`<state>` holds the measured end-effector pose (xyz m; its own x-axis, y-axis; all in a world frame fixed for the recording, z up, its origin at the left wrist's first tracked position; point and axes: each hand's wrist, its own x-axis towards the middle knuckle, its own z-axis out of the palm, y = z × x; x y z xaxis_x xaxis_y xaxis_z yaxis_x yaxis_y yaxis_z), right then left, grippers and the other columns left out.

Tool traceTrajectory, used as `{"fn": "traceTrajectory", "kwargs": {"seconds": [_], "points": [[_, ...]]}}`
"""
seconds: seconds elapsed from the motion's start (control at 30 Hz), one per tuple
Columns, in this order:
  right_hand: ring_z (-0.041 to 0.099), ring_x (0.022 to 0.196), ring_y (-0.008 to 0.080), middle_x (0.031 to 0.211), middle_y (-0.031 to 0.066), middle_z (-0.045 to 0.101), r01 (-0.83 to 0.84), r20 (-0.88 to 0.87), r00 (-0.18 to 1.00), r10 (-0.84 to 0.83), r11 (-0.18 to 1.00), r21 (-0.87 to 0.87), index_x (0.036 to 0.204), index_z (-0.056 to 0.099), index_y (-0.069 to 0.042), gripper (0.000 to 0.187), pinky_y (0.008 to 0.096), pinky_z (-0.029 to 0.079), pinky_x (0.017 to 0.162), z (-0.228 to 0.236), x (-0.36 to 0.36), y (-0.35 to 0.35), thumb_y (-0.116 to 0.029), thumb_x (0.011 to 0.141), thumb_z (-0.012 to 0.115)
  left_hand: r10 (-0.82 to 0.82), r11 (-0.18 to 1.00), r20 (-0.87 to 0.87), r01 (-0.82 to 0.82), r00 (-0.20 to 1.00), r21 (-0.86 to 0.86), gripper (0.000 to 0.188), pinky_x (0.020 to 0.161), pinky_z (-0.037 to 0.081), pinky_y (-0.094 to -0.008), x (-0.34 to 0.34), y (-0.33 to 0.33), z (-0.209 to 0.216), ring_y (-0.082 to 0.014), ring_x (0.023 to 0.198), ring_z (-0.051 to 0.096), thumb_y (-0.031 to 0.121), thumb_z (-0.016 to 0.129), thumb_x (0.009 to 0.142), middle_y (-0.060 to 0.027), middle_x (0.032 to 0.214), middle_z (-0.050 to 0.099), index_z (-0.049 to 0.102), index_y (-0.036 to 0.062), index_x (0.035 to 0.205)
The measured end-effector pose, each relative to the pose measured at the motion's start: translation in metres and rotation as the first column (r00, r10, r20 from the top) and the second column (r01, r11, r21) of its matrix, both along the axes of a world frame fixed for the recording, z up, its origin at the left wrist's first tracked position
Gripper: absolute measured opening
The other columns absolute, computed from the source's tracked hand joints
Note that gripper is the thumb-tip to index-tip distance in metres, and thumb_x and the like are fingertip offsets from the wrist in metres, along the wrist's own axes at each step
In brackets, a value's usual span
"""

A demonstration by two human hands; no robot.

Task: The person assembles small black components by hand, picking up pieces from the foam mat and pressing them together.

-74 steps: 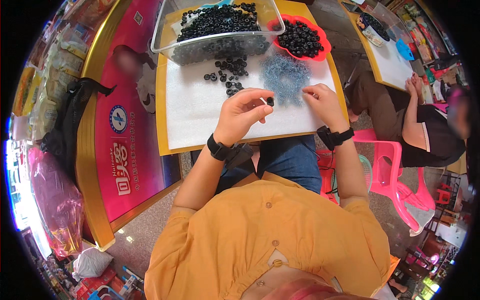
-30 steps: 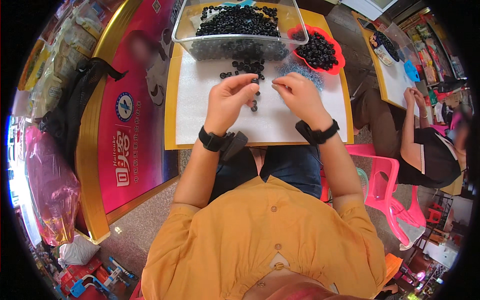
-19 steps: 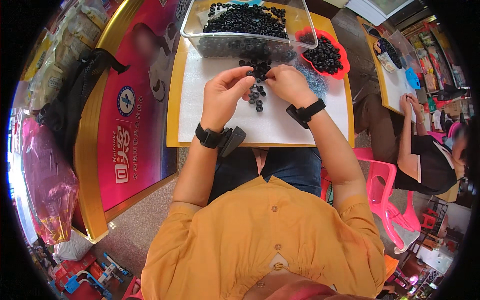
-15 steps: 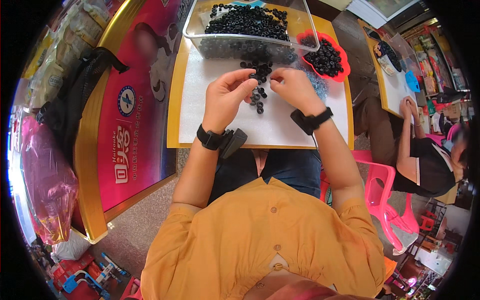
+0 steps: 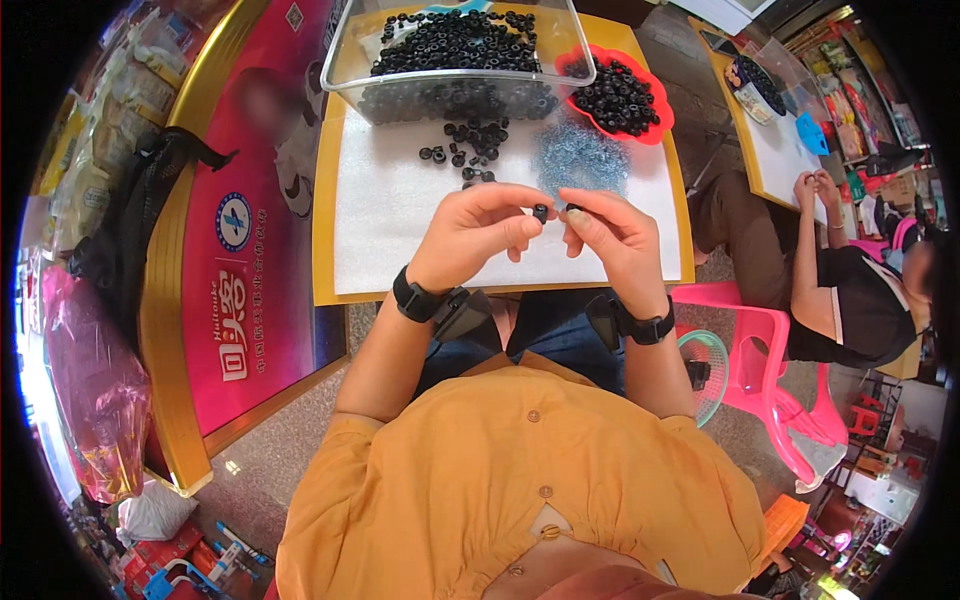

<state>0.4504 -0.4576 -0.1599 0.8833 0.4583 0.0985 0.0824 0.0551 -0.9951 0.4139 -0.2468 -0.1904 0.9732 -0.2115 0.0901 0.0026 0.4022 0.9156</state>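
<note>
My left hand (image 5: 470, 232) is closed in a pinch on a small black cylindrical part (image 5: 540, 213) between thumb and fingertips. Just across from it, my right hand (image 5: 622, 242) pinches another small black part (image 5: 573, 208), mostly covered by the fingers. Both hands hover over the near part of the white foam mat (image 5: 390, 225), a small gap between their fingertips. Behind my left hand lie several loose black ring-shaped parts (image 5: 480, 137) on the mat. To their right spreads a heap of tiny shiny bluish pieces (image 5: 583, 160), too small to make out.
A clear plastic bin (image 5: 345, 85) of black parts stands at the table's back, beside a red flower-shaped bowl (image 5: 655, 125) of the same. A pink display counter (image 5: 225, 330) borders the left. On the right are a pink chair (image 5: 745, 330) and a seated person (image 5: 850, 325) at another table.
Both hands have drawn back toward me from the loose black parts and come closer together. My view has shifted slightly. The other person's hands have risen a little.
</note>
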Motion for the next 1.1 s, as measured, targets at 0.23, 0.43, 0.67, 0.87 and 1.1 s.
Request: {"fn": "traceTrajectory", "kwargs": {"seconds": [0.23, 0.43, 0.67, 0.87, 1.1], "points": [[0.065, 0.076, 0.0120, 0.093, 0.0073, 0.068, -0.020, -0.100, 0.994, 0.041, 0.979, 0.201, 0.113, 0.063, -0.001, 0.024, 0.0248, 0.054, 0.066, -0.017, -0.005, -0.018, -0.001, 0.089, 0.069, -0.040, 0.995, 0.012, 0.039, 0.999, 0.091, 0.024, 0.062, 0.052, -0.0239, -0.007, -0.011, 0.005, -0.0085, 0.071, 0.060, 0.006, 0.066, 0.092, -0.0099, 0.107, 0.070, 0.067, -0.0008, 0.115], [0.066, 0.077, 0.0158, 0.094, 0.0115, 0.067, -0.084, -0.145, 0.982, 0.119, 0.971, 0.225, 0.108, 0.062, -0.002, 0.027, 0.0268, 0.057, 0.063, -0.012, -0.012, -0.020, 0.005, 0.083, 0.071, -0.008, 0.997, 0.003, 0.008, 1.000, 0.078, 0.026, 0.062, 0.051, -0.0218, -0.010, -0.013, 0.009, -0.0069, 0.071, 0.060, 0.013, 0.072, 0.090, -0.0031, 0.100, 0.070, 0.069, 0.0029, 0.114], [0.062, 0.069, 0.0077, 0.085, 0.0046, 0.066, -0.125, -0.087, 0.982, 0.168, 0.923, 0.365, 0.105, 0.067, -0.002, 0.026, 0.0203, 0.051, 0.058, -0.034, -0.008, -0.026, 0.001, 0.081, 0.077, -0.012, 0.997, 0.038, 0.009, 0.999, 0.080, 0.025, 0.061, 0.052, -0.0228, -0.010, -0.012, 0.010, -0.0079, 0.072, 0.060, 0.007, 0.070, 0.090, -0.0078, 0.105, 0.070, 0.068, 0.0013, 0.114], [0.062, 0.066, 0.0087, 0.083, 0.0042, 0.066, -0.085, -0.097, 0.987, 0.130, 0.922, 0.377, 0.102, 0.067, -0.002, 0.024, 0.0209, 0.050, 0.056, -0.031, -0.011, -0.024, 0.000, 0.081, 0.078, -0.010, 0.996, 0.055, 0.005, 0.998, 0.089, 0.024, 0.062, 0.053, -0.0238, -0.013, -0.011, 0.013, -0.0088, 0.073, 0.060, 0.003, 0.067, 0.091, -0.0119, 0.109, 0.070, 0.067, -0.0003, 0.114], [0.064, 0.068, 0.0126, 0.087, 0.0075, 0.067, -0.007, -0.131, 0.991, 0.037, 0.975, 0.223, 0.106, 0.066, -0.001, 0.025, 0.0240, 0.053, 0.057, -0.020, -0.016, -0.023, 0.004, 0.082, 0.074, -0.024, 0.993, 0.052, 0.018, 0.998, 0.116, 0.023, 0.062, 0.052, -0.0226, -0.014, -0.014, 0.012, -0.0080, 0.074, 0.060, 0.003, 0.069, 0.090, -0.0093, 0.107, 0.070, 0.068, -0.0001, 0.113]]}}
